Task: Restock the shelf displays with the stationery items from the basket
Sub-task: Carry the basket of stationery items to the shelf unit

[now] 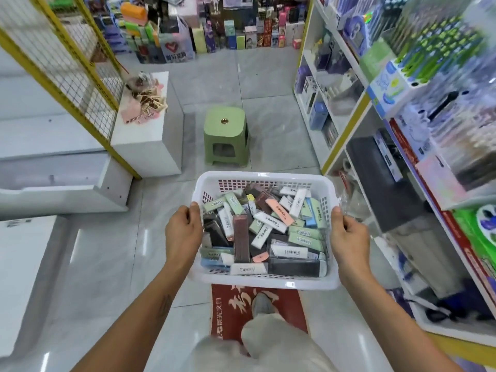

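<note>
Nearest me: my foot (pixel 264 302) stands on a red floor mat (pixel 230 310) with white characters, directly below the basket.

I carry the white plastic basket (pixel 264 178) in front of me at mid-frame. My left hand (pixel 182 232) grips its left rim, thumb hooked over the edge, fingers curled underneath. My right hand (pixel 347 237) grips the right rim the same way. A bit of clear plastic wrap (pixel 346 202) sticks out just beyond the right thumb.

Basket contents: a loose heap of boxed stationery items (pixel 268 229) — green, white, pink, blue, dark brown — filling it almost to the rim, none overhanging.

Right side: the shelf displays (pixel 402 108) run close beside the basket's right edge; yellow-edged uprights, shelves crowded with packaged goods. The picture is blurred toward the upper right.

Left side: low white counters (pixel 53 183) and a yellow-framed wire mesh panel (pixel 67 68), well apart from the basket.

Ahead: open grey tile floor (pixel 268 84) forms the aisle. A green plastic stool (pixel 225 135) stands in it, just past the basket's far rim, nearer the right shelving.

Far end: stacked coloured boxes (pixel 214 25) along the back wall
</note>
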`<state>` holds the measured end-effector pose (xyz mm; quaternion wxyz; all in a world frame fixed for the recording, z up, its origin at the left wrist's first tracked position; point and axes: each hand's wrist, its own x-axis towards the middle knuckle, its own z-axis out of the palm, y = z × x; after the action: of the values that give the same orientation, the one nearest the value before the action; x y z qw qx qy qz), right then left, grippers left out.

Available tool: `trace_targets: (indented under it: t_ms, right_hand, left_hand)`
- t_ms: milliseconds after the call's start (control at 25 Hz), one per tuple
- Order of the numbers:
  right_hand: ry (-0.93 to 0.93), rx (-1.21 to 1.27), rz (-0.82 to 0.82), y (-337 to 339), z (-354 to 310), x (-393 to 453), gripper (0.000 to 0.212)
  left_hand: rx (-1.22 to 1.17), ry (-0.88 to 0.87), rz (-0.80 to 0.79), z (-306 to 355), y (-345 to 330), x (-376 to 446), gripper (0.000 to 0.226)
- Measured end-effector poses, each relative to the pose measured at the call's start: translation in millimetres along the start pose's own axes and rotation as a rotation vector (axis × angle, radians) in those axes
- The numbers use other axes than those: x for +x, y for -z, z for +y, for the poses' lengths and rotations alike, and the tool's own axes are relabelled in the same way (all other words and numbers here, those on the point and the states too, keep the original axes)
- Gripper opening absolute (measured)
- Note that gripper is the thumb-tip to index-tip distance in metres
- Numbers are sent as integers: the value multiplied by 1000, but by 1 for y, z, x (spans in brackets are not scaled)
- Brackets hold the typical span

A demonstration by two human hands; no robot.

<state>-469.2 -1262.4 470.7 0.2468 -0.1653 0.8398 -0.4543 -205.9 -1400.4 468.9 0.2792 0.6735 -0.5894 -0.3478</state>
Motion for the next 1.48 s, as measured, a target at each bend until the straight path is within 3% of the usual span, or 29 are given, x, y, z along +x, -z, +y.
trace_targets:
  t_ms: [360, 640, 1040, 1480]
  right_hand:
    - [-90, 9, 114, -110, -120, 189, 55]
    - [-214, 75, 318, -180, -191, 314, 60]
    - [-352, 173, 485, -203, -238, 513, 53]
    - [-525, 406, 564, -260, -269, 679, 54]
  left_hand:
    - [56, -75, -115, 108, -77, 254, 45]
    - [81, -252, -321, 205, -160, 448, 47]
    - [154, -367, -432, 340, -330, 611, 46]
    - [323, -499, -502, 461, -454, 759, 48]
